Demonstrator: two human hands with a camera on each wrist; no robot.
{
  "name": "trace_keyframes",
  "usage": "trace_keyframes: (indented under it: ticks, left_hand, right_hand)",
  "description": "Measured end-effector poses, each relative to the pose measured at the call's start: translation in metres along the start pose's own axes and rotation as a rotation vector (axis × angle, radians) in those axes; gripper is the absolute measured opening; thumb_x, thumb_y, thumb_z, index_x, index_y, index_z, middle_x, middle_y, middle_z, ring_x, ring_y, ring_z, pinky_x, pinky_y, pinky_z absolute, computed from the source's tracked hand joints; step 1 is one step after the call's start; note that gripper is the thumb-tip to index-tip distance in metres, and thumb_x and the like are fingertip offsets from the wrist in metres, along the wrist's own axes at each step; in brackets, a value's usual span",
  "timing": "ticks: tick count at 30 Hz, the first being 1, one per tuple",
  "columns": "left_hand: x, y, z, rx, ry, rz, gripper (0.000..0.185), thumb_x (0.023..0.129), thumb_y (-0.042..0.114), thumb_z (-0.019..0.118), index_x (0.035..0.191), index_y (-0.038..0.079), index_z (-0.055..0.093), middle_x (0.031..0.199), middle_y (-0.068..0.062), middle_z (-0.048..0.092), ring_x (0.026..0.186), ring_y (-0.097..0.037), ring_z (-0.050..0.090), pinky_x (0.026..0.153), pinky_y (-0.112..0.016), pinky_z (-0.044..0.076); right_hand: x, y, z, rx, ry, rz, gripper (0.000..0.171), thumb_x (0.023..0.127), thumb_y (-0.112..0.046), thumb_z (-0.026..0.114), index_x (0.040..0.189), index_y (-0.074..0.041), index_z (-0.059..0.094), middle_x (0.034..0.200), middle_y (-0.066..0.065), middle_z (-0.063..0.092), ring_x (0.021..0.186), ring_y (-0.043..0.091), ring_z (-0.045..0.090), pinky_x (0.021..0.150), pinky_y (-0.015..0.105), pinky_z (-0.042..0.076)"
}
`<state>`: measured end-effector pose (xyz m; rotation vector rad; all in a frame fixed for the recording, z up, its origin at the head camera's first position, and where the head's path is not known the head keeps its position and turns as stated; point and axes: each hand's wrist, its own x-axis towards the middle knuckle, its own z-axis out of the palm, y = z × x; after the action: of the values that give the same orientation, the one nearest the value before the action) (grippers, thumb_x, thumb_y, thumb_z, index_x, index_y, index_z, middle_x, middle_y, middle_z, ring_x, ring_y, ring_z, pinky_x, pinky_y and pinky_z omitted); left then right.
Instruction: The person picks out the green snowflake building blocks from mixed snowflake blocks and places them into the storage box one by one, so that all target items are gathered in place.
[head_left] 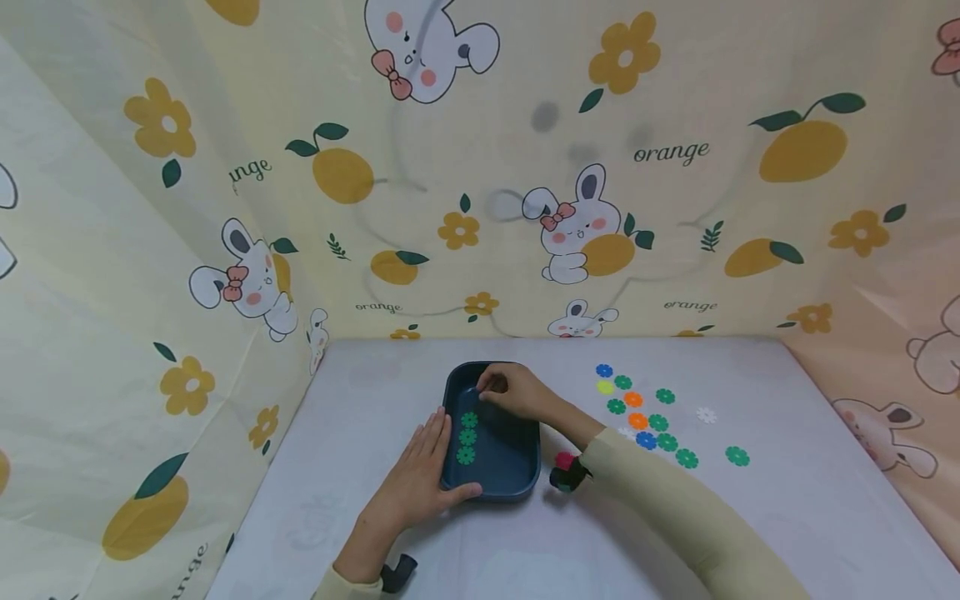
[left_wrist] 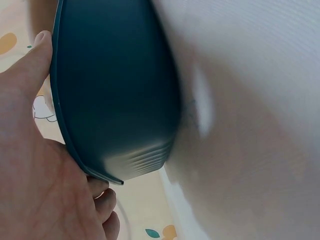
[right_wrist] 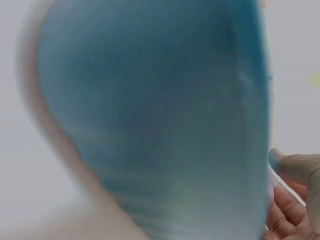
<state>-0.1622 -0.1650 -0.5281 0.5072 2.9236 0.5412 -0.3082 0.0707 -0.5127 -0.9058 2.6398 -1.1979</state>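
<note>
— Blue tray [head_left: 525,467]: where, and which way?
— Mid-tabletop [head_left: 375,400], long axis toward the back edge. Left hand [head_left: 420,483] lies flat, fingers straight, on its left rim; right hand [head_left: 513,392] curls inside, contents hidden.

White table [head_left: 787,508] ran wall to wall, covered in a pale cloth. Backdrop curtain [head_left: 675,208] hung behind and on both sides: cream, printed with rabbits, oranges, yellow flowers and the word "orange". Loose flower discs lay on the table right of centre, clustered: blue disc [head_left: 603,370] farthest back, yellow disc [head_left: 604,387] just in front of it, two orange discs [head_left: 633,399], several green ones. White disc [head_left: 706,414] sat apart, farther right. One green disc [head_left: 737,455] lay alone, nearest the right edge.
</note>
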Motion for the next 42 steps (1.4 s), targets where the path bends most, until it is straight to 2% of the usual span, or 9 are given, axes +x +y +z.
trace_keyframes:
  ticks: [6,19,26,32,42]
  left_hand:
    - [0.0,0.001,-0.001,0.001,0.0,-0.002,0.122,0.092,0.078,0.066,0.173,0.005,0.01,0.181,-0.009,0.001,0.168,-0.025,0.003,0.136,-0.05,0.011]
    - [-0.001,0.004,-0.001,0.006,0.011,-0.016,0.123,0.091,0.077,0.068,0.172,0.003,0.012,0.181,-0.011,0.004,0.168,-0.027,0.006,0.136,-0.05,0.014]
    - [-0.001,0.004,-0.001,0.007,0.011,-0.013,0.123,0.092,0.077,0.068,0.172,0.003,0.012,0.181,-0.012,0.004,0.167,-0.028,0.007,0.136,-0.05,0.014]
    - [-0.001,0.005,0.0,0.012,0.01,-0.013,0.123,0.092,0.077,0.067,0.172,0.003,0.012,0.181,-0.011,0.003,0.168,-0.027,0.006,0.136,-0.049,0.013]
    - [-0.002,0.004,-0.001,0.009,0.011,-0.004,0.122,0.092,0.076,0.068,0.172,0.002,0.013,0.181,-0.012,0.004,0.167,-0.027,0.007,0.136,-0.05,0.014]
  right_hand:
    - [-0.022,0.007,-0.028,0.021,0.052,0.039,0.014,0.101,-0.018,0.079,0.113,-0.011,0.077,0.1,-0.003,0.073,0.087,0.016,0.064,0.077,0.029,0.058]
    - [-0.077,0.034,-0.072,-0.043,0.175,0.13,0.016,0.099,-0.017,0.081,0.113,-0.011,0.076,0.102,0.0,0.075,0.086,0.018,0.063,0.074,0.029,0.056]
    - [-0.104,0.051,-0.088,-0.095,0.19,0.193,0.018,0.099,-0.017,0.08,0.114,-0.009,0.075,0.101,0.0,0.073,0.088,0.019,0.062,0.076,0.029,0.055]
    - [-0.124,0.069,-0.101,-0.128,0.187,0.252,0.022,0.099,-0.014,0.079,0.117,-0.003,0.073,0.101,0.003,0.073,0.087,0.02,0.061,0.072,0.03,0.053]
    - [-0.142,0.095,-0.112,-0.13,0.14,0.369,0.026,0.099,-0.016,0.079,0.119,-0.002,0.071,0.106,0.01,0.068,0.092,0.026,0.058,0.075,0.034,0.054]
